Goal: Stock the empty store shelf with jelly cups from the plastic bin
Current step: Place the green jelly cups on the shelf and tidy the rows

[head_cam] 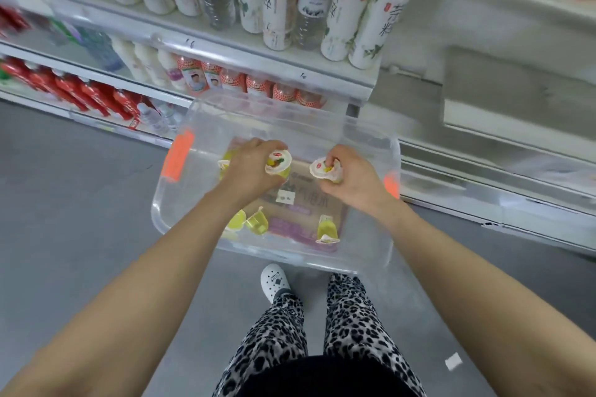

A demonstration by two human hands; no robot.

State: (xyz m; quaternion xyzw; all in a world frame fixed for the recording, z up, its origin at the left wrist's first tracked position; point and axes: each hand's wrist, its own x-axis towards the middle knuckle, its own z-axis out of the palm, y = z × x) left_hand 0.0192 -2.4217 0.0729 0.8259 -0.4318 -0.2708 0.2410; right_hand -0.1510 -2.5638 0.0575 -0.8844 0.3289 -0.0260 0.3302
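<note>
Left hand (248, 167) clamped on a jelly cup (279, 166), right hand (354, 180) clamped on a second cup (325, 168), both over the plastic bin (290, 263). Three loose cups (258, 221) along near edge. Judged: bin nearly emptied; shelving of this pair outstanding.

Your left hand (250, 167) and right hand (354, 177) are down inside the clear plastic bin (161, 213), with see-through walls on every side of them. The white-lidded jelly cup (279, 164) gripped in the left and its twin cup (324, 169) in the right narrow the gap between them. Nearer you, three loose yellow jelly cups (258, 222) lie on the floor. Beyond the hands, the grey shelf edge (290, 74) with tall white bottles (277, 10) stands just past the far wall.
</note>
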